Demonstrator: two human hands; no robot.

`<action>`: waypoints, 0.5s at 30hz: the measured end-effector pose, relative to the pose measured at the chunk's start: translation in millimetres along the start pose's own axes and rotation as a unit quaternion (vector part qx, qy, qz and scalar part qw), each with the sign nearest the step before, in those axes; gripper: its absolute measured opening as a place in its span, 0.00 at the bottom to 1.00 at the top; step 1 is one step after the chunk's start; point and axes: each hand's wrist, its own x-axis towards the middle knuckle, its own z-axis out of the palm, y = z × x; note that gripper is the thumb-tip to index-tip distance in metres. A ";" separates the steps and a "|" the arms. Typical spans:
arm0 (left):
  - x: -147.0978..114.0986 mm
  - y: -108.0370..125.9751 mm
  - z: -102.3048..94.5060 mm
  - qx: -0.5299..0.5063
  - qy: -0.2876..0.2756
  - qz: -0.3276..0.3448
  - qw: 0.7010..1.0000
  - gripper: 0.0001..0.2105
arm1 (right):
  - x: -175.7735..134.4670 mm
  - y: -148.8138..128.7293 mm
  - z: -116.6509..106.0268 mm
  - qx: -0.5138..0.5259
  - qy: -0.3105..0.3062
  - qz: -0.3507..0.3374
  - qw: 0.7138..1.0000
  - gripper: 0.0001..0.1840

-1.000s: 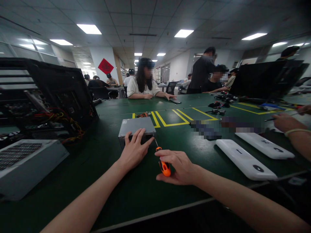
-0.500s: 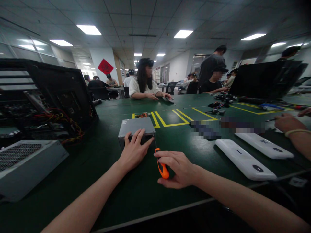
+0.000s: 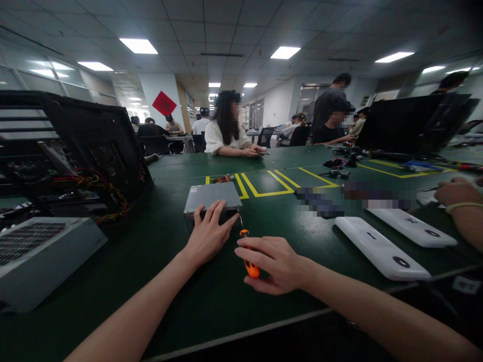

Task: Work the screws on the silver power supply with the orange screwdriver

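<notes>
A grey metal power supply unit (image 3: 211, 194) sits on the green table in front of me, with a bundle of coloured wires (image 3: 222, 179) behind it. My left hand (image 3: 210, 234) grips its near side, fingers spread over the upper edge and thumb at the right corner. In my right hand (image 3: 278, 262) is a screwdriver with an orange and black handle (image 3: 252, 270), held between fingers and thumb. Its thin shaft points up to the unit's near right corner, beside my left thumb. The tip is too small to make out there.
An open black computer case (image 3: 101, 146) and a larger grey metal box with a grille (image 3: 56, 261) stand at left. Two white power banks (image 3: 377, 246) lie at right, near a co-worker's hand (image 3: 458, 193). Yellow tape (image 3: 264, 194) marks the table (image 3: 181, 311). Another person sits opposite.
My right fingers have shifted slightly left around the screwdriver handle, which has turned and stands a little more upright. My left hand and the power supply unit have stayed put. The person opposite has drawn their hands together.
</notes>
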 end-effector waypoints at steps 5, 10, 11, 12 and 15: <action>0.2 0.5 2.3 0.003 0.002 -0.002 1.000 0.19 | 1.5 0.7 -1.6 -0.005 0.036 0.008 0.999 0.18; 0.5 0.9 1.2 -0.008 0.006 -0.008 1.000 0.19 | 1.5 -0.2 -2.1 0.000 0.054 -0.019 0.998 0.18; 0.4 0.5 0.3 -0.015 0.007 -0.006 1.000 0.19 | 1.4 -0.3 -1.9 0.002 0.054 -0.023 0.998 0.18; 0.1 -0.2 -0.8 -0.024 0.008 -0.003 1.000 0.19 | 1.2 -0.4 -1.6 0.003 0.053 -0.027 0.998 0.18; -1.2 -3.2 -3.3 -0.053 0.008 0.007 0.999 0.16 | 0.2 0.2 -0.5 0.009 0.046 -0.029 0.999 0.19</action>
